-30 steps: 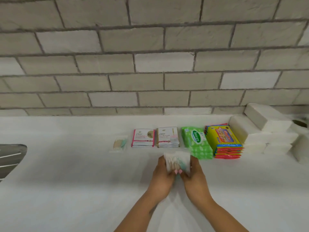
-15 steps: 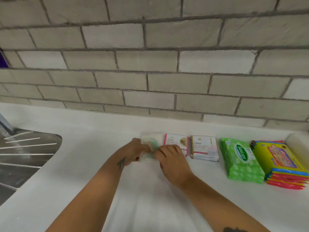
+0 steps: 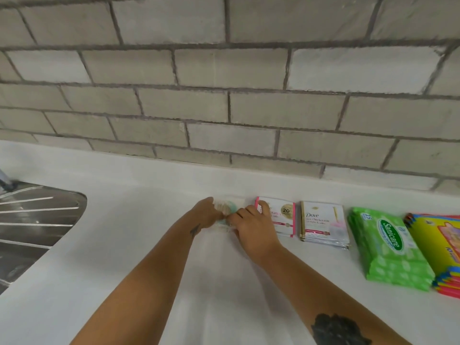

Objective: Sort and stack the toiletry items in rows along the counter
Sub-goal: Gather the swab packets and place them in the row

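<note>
1. Both hands meet at a small clear packet of cotton swabs, which lies on the white counter at the left end of the row, just beside the pink-edged Dove sachets.
2. The left hand comes in from the packet's left side; its fingers are curled onto the packet's near left edge, pinching it.
3. The right hand comes in from the right; its fingers are bent down onto the packet's near right part, gripping it, while the thumb reaches over the left edge of the pink-edged sachets.
4. The packet shows between and just beyond the two sets of fingers; its near half is hidden under them.
5. To the right along the counter follow a stack of gold-edged Dove sachets, green Sanicare wipes packs and a yellow stack of packs, cut by the frame edge.
6. A steel sink drainboard lies well apart to the left.
</note>
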Demonstrator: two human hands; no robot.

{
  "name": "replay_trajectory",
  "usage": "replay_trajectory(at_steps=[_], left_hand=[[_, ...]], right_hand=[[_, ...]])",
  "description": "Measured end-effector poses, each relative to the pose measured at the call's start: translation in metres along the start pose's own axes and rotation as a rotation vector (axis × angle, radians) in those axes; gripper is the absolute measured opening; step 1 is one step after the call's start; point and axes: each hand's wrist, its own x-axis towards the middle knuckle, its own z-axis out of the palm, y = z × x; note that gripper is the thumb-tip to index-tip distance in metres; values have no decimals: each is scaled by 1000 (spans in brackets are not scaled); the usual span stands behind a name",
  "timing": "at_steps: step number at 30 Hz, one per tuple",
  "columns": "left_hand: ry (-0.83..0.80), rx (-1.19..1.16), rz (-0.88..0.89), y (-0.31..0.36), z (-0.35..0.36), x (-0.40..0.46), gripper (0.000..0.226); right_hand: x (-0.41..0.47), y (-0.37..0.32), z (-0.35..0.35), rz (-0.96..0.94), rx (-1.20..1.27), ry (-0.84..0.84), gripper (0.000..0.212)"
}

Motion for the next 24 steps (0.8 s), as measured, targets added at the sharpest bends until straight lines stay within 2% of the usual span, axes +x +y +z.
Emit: replay_trajectory(at_steps=[4, 11, 17, 24], left_hand=[[58, 88, 23, -3, 2, 0, 71], [104, -90, 45, -8, 2, -1, 53], [106, 13, 69, -7, 2, -8, 51], [158, 69, 94, -4, 1, -22, 57]], right_hand=[[-1, -2, 1, 20, 13, -9, 38], [-1, -5, 3, 34, -14, 22, 34], [0, -8, 6, 47, 0, 51, 22], [-6, -8, -7, 62, 39, 91, 31]])
